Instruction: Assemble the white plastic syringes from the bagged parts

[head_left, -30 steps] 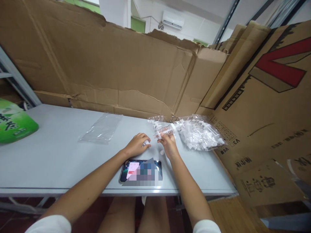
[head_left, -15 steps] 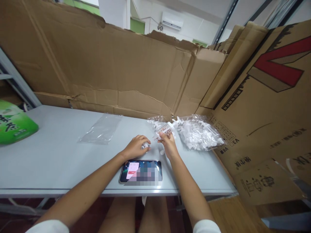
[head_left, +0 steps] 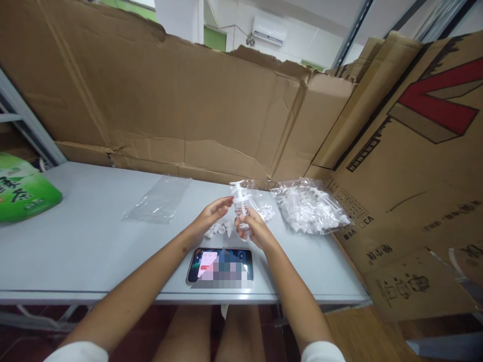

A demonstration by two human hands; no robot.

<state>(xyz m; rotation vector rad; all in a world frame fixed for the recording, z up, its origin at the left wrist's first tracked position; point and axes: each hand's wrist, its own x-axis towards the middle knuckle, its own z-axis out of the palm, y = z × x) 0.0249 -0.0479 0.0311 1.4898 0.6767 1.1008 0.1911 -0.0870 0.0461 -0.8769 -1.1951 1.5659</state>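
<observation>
My right hand is wrapped round the clear barrel of a plastic syringe, held upright with its white plunger handle and collar at the top. My left hand is beside it, fingers stretched out, with the fingertips close to the collar; whether they touch it I cannot tell. Below that hand lie several small white plastic pieces, some cone-shaped, on the grey table. Fingers hide part of the barrel.
A bag of white plunger parts lies to the right; a smaller clear bag sits behind my right hand. A flat plastic bag is on the left. A phone lies in front. Cardboard walls enclose the back and right.
My right hand has brought the syringe left and turned it from slanted to upright. My left hand has lifted off the small white pieces and straightened its fingers towards the syringe.
</observation>
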